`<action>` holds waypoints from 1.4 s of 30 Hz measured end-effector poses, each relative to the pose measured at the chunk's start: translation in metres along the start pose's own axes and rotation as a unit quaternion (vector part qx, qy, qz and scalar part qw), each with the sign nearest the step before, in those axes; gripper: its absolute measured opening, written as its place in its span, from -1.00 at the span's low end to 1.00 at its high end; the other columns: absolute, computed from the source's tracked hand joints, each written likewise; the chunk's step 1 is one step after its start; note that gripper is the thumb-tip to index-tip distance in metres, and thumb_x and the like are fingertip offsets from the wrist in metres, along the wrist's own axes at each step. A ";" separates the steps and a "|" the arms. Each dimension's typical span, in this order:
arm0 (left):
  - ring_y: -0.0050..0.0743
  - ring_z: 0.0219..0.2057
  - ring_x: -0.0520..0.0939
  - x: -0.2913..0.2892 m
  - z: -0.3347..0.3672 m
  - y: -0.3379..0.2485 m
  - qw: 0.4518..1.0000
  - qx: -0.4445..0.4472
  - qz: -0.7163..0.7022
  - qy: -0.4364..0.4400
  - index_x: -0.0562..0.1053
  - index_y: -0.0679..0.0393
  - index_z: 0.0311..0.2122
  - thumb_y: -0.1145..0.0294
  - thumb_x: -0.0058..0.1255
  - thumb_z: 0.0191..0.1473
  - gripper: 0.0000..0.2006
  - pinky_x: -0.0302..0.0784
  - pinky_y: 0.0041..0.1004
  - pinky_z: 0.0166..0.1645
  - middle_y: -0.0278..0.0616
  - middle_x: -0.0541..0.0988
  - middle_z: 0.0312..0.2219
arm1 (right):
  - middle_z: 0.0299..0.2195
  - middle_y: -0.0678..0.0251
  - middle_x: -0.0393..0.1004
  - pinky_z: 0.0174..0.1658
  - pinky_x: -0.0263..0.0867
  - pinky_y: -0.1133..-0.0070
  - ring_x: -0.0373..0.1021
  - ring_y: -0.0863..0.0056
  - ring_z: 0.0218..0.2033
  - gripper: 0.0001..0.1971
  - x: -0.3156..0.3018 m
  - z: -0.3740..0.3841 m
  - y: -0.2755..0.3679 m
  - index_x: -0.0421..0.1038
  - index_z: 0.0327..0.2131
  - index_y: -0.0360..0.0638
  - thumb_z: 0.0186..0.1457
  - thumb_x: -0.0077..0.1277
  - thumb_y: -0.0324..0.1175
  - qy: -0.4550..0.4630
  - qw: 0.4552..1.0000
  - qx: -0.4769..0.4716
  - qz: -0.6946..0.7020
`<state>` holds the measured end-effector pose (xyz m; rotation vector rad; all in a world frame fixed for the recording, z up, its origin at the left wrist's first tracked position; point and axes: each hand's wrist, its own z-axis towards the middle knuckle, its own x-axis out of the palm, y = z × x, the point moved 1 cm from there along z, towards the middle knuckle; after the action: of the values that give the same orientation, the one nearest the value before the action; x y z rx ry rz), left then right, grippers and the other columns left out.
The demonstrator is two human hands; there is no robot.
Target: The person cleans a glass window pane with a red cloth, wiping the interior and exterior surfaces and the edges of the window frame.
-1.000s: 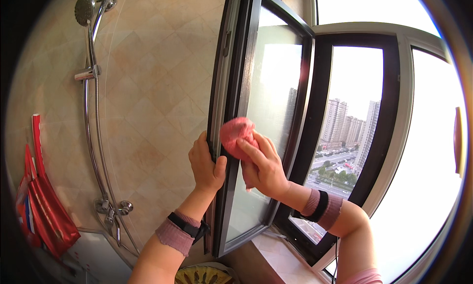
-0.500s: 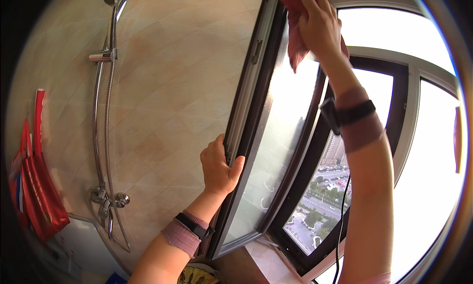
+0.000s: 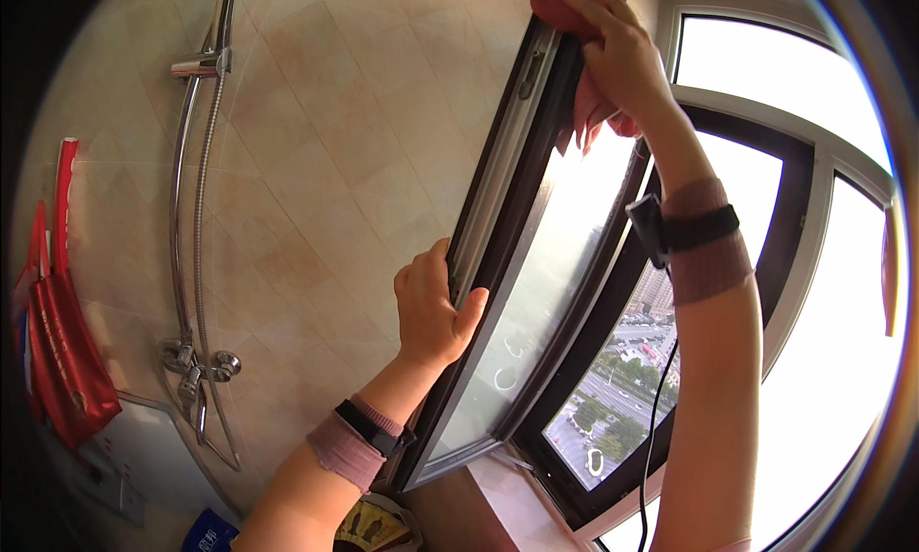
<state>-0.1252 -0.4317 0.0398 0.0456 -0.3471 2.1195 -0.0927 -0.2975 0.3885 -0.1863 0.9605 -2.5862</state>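
Note:
A dark-framed window sash [image 3: 522,255] with a glass pane stands swung inward, tilted across the middle of the view. My left hand [image 3: 433,308] grips its outer edge low down, thumb on the inner face and fingers wrapped round behind. Up at the sash's top corner, my right hand [image 3: 627,59] presses a reddish-pink cloth [image 3: 565,4] against the frame. Part of the cloth hangs down over the glass below my fingers. Each wrist wears a black strap over a mauve cuff.
A chrome shower rail [image 3: 180,217] with its hose runs down the tiled wall [image 3: 325,169] at left. Red bags [image 3: 72,351] hang at the far left. The window opening [image 3: 613,399] shows a street far below. A black cable [image 3: 657,408] dangles in front of it.
The cloth has shifted on the sash's top corner and bunches over its edge, my right hand moving with it. My left hand keeps its grip. The view has tilted slightly.

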 end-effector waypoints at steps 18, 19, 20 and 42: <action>0.00 -0.14 0.52 -0.001 0.004 0.012 0.991 0.019 -0.129 -0.007 0.35 0.33 0.10 -0.33 -0.51 0.26 -0.19 0.32 -0.15 0.00 0.02 0.53 -0.16 | 0.08 0.12 0.34 0.10 0.34 0.22 0.29 -0.07 0.04 -0.43 -0.025 -0.155 0.153 0.51 -0.01 0.03 -0.23 0.09 -0.57 0.041 0.998 0.026 0.028; 0.03 -0.14 0.52 0.000 0.003 0.014 0.991 0.017 -0.132 -0.004 0.35 0.33 0.10 -0.34 -0.53 0.26 -0.18 0.32 -0.14 -0.01 0.04 0.52 -0.15 | 0.09 0.09 0.32 0.12 0.33 0.21 0.27 -0.11 0.05 -0.40 -0.030 -0.162 0.161 0.51 -0.01 0.04 -0.28 0.15 -0.51 0.070 0.997 0.033 0.031; 0.03 -0.14 0.52 0.001 0.002 0.016 0.991 0.016 -0.132 -0.004 0.35 0.33 0.10 -0.34 -0.53 0.26 -0.18 0.32 -0.14 -0.01 0.04 0.52 -0.15 | 0.10 0.08 0.31 0.14 0.32 0.18 0.26 -0.13 0.06 -0.38 -0.030 -0.171 0.166 0.51 0.00 0.04 -0.31 0.17 -0.49 0.074 0.996 0.033 0.038; 0.02 -0.20 0.60 -0.011 0.009 0.006 0.980 -0.017 -0.196 -0.018 0.43 0.33 0.03 -0.27 -0.34 0.27 -0.27 0.46 -0.19 -0.07 0.05 0.60 -0.25 | -0.05 0.15 0.45 0.03 0.40 0.30 0.43 0.10 -0.04 -0.53 -0.058 -0.116 0.090 0.49 -0.01 -0.13 -0.09 0.04 -0.57 -0.012 0.992 -0.068 0.102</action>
<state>-0.1253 -0.4462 0.0450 0.1221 -0.3629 1.7238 -0.0412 -0.2677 0.2422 -0.1454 1.0876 -2.3301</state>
